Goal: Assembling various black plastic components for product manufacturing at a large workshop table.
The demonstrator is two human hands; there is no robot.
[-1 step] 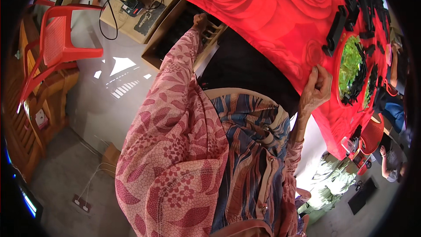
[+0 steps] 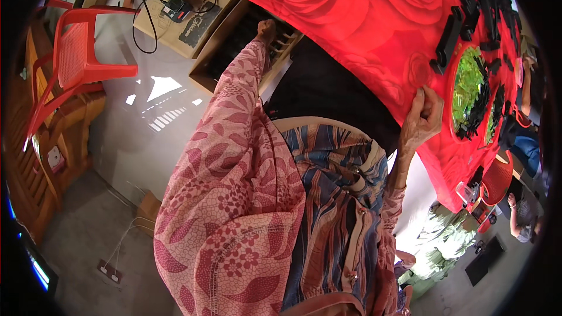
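Next to nothing has changed: my hands and the things around them sit as they did an instant ago, so the work in hand stands at the same point, neither advanced nor undone. My left hand is over the open carton; its fingers look bunched, but I cannot tell whether they are clenched on something. My right hand is at the edge of the red cloth, fingers curled in and thumb drawn to the forefinger, with nothing I can make out in the pinch. The carton is plain brown card, its inside very dark, with pale strips showing just right of my left hand; what lies at the bottom is lost in shadow. The cloth is bright red, printed with large roses. Just right of my right hand is a heap of glossy green pieces; above it lies a long black piece.
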